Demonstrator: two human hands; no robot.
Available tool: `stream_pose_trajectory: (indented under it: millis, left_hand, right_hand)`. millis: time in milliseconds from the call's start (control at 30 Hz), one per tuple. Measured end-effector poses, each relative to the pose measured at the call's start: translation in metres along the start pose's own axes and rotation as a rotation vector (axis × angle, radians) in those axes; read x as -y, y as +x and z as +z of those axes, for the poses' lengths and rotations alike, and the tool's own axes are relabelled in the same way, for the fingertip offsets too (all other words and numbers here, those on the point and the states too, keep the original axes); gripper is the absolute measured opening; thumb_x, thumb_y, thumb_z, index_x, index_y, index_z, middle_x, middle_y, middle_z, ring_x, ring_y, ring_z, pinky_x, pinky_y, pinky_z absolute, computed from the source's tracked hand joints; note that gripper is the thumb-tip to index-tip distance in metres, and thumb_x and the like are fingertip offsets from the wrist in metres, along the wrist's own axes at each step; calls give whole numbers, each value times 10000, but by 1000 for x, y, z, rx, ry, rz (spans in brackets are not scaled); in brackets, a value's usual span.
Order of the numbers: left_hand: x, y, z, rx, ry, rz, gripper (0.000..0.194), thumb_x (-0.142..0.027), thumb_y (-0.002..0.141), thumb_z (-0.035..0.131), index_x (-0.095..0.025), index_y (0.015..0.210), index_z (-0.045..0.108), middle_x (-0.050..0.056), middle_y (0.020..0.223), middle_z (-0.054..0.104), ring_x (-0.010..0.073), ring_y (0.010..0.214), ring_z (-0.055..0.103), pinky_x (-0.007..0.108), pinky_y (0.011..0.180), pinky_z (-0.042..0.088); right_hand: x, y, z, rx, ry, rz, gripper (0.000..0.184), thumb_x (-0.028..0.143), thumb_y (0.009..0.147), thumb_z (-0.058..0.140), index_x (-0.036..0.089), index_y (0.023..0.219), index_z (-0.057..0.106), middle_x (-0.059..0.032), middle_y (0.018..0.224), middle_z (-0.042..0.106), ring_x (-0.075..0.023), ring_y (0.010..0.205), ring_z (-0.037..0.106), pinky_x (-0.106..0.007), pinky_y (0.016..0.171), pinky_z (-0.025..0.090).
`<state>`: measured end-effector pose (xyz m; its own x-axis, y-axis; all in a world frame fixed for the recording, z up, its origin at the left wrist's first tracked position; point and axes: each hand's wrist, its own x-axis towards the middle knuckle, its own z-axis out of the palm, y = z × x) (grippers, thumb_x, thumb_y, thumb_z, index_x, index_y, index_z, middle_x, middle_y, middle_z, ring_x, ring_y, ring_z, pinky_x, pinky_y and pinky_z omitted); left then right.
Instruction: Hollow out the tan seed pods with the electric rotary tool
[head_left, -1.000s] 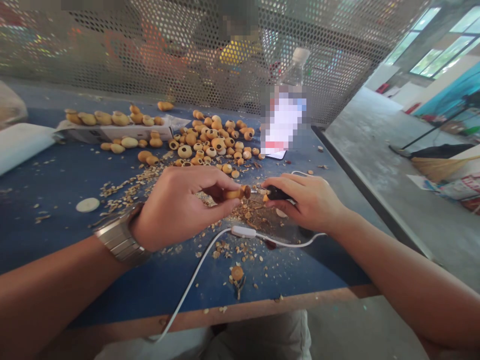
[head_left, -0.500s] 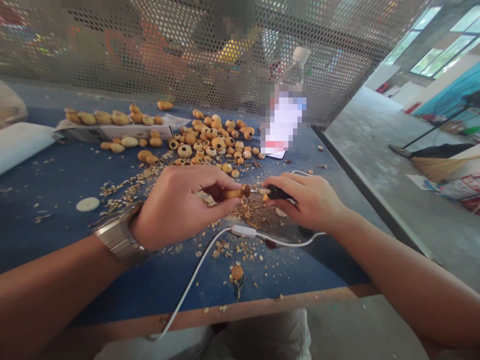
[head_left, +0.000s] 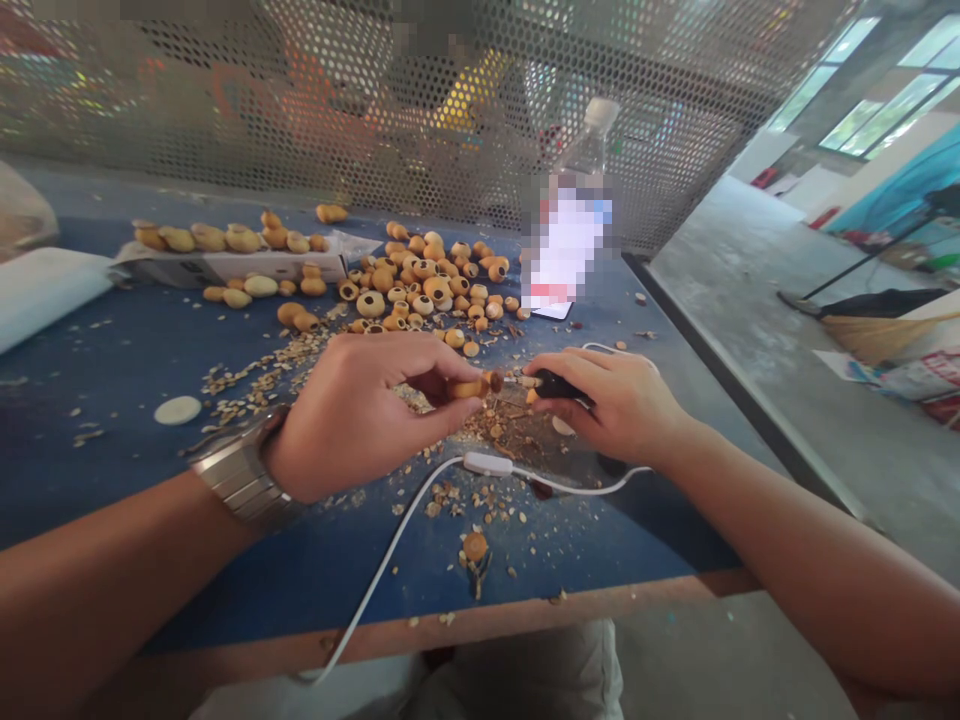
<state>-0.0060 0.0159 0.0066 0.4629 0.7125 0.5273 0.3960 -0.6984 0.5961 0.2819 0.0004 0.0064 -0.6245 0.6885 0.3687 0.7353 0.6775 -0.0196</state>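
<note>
Between the thumb and fingers of my left hand (head_left: 367, 405) is a small tan gourd (head_left: 469, 387). Its dark brown end (head_left: 496, 383) points right. My right hand (head_left: 619, 405) grips a tool by its black handle (head_left: 559, 385); the thin metal shaft (head_left: 516, 380) points left at that dark end. Whether the tip touches or enters the gourd, I cannot tell. Brown scraps and seeds (head_left: 510, 430) lie beneath both hands. A white cord (head_left: 390, 545) with an inline switch (head_left: 487, 463) runs in front of them.
Behind my hands lies a heap of cut gourds (head_left: 435, 285). More gourds (head_left: 240, 238) sit on a long box (head_left: 232, 268) at the left. A lit phone (head_left: 566, 255) leans on a clear bottle (head_left: 589, 150) before a perforated metal screen (head_left: 337, 110). A round cut piece (head_left: 475, 545) lies near the table edge.
Both hands keep nearly the same place and grip. The gourd's dark end appears turned slightly, showing narrower than before. Behind the screen, a blurred person has shifted left.
</note>
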Motion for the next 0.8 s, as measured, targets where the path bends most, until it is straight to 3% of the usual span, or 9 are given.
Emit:
stream_pose_trajectory:
  millis: [400, 600, 800]
  left_hand:
    - [3, -1, 4, 24, -86, -43, 129, -310, 915, 728, -286, 1041, 714, -20, 1095, 801, 172, 889, 786, 305, 822, 653]
    - [2, -1, 5, -1, -98, -44, 106, -322, 908, 780, -263, 978, 727, -25, 1052, 810, 152, 870, 788, 243, 737, 663]
    - [1, -3, 6, -12, -139, -35, 80, -261, 917, 767, -237, 972, 715, -16, 1143, 801, 153, 995, 787, 216, 829, 671]
  right_hand:
    - [-3, 0, 1, -106, 119, 56, 353, 482, 1033, 598, 219, 1262, 650, -51, 1153, 786, -213, 1015, 774, -307, 841, 561]
    - [-2, 1, 0, -67, 117, 50, 357, 488, 1042, 574, 215, 1257, 654, -52, 1142, 785, -225, 1005, 768, -323, 814, 550]
    - [-1, 0, 0, -46, 71, 38, 366, 502, 1045, 555, 225, 1264, 651, -53, 1102, 780, -218, 931, 753, -312, 763, 523]
